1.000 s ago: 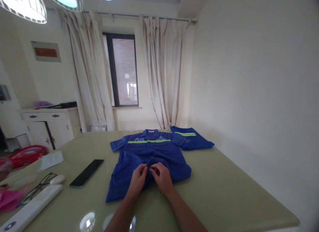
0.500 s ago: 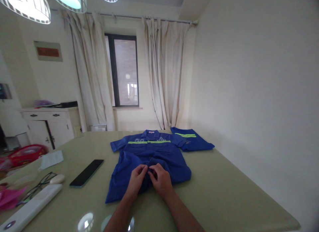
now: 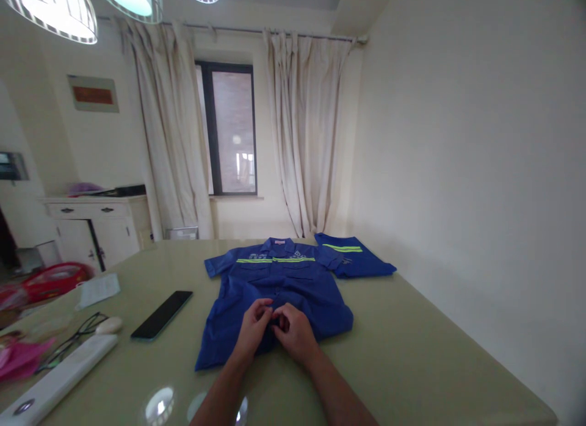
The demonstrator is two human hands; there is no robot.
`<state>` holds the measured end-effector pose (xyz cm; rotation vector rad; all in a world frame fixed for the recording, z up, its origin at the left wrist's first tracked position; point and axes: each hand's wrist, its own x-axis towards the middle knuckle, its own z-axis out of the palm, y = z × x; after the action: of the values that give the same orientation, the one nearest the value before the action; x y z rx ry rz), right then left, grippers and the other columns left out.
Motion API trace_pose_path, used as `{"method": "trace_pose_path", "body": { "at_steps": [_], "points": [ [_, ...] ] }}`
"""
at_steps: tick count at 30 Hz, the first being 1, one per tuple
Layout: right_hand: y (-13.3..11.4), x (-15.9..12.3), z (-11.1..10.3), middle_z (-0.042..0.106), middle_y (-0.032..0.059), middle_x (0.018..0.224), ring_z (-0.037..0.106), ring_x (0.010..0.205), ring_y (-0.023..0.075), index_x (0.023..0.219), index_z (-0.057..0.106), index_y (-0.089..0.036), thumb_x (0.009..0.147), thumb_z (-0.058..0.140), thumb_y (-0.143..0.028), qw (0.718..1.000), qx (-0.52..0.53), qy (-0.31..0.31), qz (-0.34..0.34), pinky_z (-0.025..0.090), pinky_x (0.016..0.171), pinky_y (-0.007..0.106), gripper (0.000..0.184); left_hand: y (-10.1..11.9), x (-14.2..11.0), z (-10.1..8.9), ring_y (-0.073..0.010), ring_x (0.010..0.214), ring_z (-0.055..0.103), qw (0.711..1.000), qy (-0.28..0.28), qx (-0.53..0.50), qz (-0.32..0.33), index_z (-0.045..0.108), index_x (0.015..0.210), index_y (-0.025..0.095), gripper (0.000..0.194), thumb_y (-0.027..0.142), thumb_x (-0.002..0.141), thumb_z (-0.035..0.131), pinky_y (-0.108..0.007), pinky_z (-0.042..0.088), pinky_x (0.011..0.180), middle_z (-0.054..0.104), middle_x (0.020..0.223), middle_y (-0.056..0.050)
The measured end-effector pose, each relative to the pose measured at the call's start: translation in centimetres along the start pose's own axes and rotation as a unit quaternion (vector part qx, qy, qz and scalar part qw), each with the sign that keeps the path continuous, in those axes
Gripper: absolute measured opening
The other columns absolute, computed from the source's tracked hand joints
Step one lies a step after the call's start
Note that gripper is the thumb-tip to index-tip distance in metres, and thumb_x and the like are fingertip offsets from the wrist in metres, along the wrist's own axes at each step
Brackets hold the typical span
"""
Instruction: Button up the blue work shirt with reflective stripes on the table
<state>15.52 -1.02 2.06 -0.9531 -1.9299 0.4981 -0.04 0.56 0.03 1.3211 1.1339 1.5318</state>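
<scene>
From where I am standing, one blue shirt (image 3: 279, 285) is lying spread on the bench (image 3: 412, 353); the left hand (image 3: 255, 323) and right hand (image 3: 296, 332) are pinching its front near the lower hem, hiding what exactly they are gripping. Uneven tugging could be skewing the front edges, the lower cloth being rumpled; a loose pinch could be causing slippage. One folded garment (image 3: 361, 260) is lying at the shirt's far right, one phone (image 3: 162, 315) at its left.

The blue short-sleeved shirt (image 3: 284, 284) lies face-up (lime-striped across the chest) on the table (image 3: 403, 346), lower front rumpled.
</scene>
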Motion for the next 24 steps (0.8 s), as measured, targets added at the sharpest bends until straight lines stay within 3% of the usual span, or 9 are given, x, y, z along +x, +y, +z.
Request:
{"method": "trace_pose_path", "body": {
  "at_steps": [14, 20, 24],
  "points": [
    [0.1, 0.1, -0.2, 0.054, -0.0031, 0.075, 0.050, 0.066, 0.0132, 0.085, 0.059, -0.022, 0.080, 0.063, -0.011, 0.998, 0.059, 0.035, 0.010, 0.039, 0.061, 0.023, 0.012, 1.5, -0.3, 0.0, -0.0215, 0.091, 0.067, 1.000, -0.018, -0.017, -0.002, 0.068, 0.099, 0.018, 0.054, 0.060, 0.067, 0.077, -0.031, 0.052, 0.082, 0.073, 0.095, -0.006],
    [-0.1, 0.3, -0.4, 0.054, -0.0017, 0.080, 0.051, 0.069, 0.0136, 0.083, 0.058, -0.022, 0.079, 0.065, -0.013, 0.995, 0.087, 0.049, 0.005, 0.042, 0.063, 0.023, 0.012, 1.6, -0.4, -0.2, -0.0188, 0.076, 0.067, 0.998, -0.038, -0.036, -0.032, 0.067, 0.106, 0.017, 0.060, 0.060, 0.066, 0.079, -0.027, 0.051, 0.070, 0.072, 0.079, -0.002],
    [-0.1, 0.3, -0.4, 0.055, -0.0012, 0.082, 0.051, 0.068, 0.0133, 0.082, 0.059, -0.021, 0.078, 0.066, -0.013, 0.995, 0.090, 0.053, 0.004, 0.042, 0.062, 0.024, 0.011, 1.9, -0.5, 0.0, -0.0204, 0.079, 0.067, 0.999, -0.035, 0.004, -0.004, 0.070, 0.102, 0.017, 0.055, 0.059, 0.067, 0.078, -0.029, 0.052, 0.073, 0.074, 0.082, -0.004]
  ]
}}
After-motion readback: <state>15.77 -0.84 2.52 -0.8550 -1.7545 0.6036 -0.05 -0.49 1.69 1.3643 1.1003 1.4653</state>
